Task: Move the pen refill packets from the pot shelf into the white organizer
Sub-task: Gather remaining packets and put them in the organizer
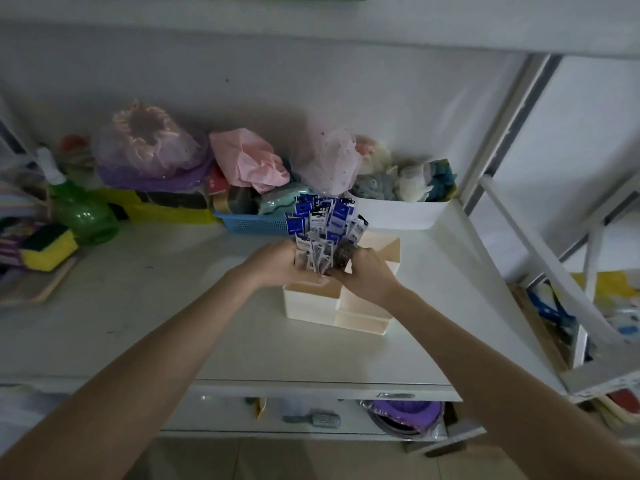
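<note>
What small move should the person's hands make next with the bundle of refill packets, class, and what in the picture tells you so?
Probably lower the bundle and let go. Both the left hand and right hand grip the pen refill packets upright over the white organizer, lower ends seemingly inside a compartment, tops fanned above the rim. Easing them down should seat them.

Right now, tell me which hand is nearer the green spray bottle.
Left. The left hand grips the packets over the white organizer, on the side toward the green spray bottle. The right hand holds them from the far side.
</note>
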